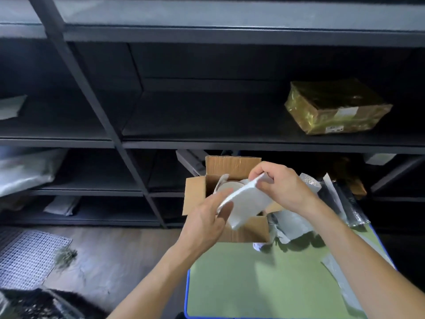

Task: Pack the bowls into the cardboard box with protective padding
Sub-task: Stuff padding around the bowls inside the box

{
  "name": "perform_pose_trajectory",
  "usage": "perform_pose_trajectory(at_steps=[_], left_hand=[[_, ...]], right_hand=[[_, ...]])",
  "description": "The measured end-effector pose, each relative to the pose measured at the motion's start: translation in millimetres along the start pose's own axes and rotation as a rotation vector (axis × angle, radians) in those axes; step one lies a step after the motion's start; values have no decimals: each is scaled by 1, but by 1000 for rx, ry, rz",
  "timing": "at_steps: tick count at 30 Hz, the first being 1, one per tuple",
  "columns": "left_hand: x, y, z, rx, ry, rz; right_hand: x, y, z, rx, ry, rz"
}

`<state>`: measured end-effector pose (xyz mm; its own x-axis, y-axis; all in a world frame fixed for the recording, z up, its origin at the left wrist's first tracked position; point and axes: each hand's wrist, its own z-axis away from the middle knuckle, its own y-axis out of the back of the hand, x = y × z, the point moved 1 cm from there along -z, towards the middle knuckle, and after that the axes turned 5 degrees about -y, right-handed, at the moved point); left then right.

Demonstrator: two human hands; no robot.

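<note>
Centre of frame: cardboard box (246,231) stands open on the green mat (253,284), a white bowl (231,187) inside. A white foam pad (245,203) is held tilted over the opening — right hand (281,187) pinching its upper end, left hand (204,221) pinching its lower edge between thumb and fingers.

The left hand (204,217) and right hand (278,183) were bare. The left forearm (156,275), toward 7 o'clock, and the right forearm (358,256), toward 5 o'clock, were likewise bare to the frame's edge.
</note>
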<state>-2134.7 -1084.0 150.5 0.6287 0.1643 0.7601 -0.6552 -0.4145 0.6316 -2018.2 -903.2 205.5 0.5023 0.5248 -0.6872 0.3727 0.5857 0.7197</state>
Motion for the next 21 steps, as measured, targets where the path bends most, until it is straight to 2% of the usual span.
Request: perform_pose_trajectory(at_steps=[2,7,10,14,21], left_hand=[[-4,9,0,21,-28,37],[-27,25,-1,157,-47,-67],[-29,30,0,202,-22,-105],[-27,23,-2,198,97,-118],[-29,4,-10,150,245,-159]], right_hand=[[-20,-3,-10,42,49,48],[-61,-11,-36,126,158,286],[-80,-21,-50,97,227,405],[-88,-36,-65,61,307,521],[-85,-40,-79,-120,349,552]])
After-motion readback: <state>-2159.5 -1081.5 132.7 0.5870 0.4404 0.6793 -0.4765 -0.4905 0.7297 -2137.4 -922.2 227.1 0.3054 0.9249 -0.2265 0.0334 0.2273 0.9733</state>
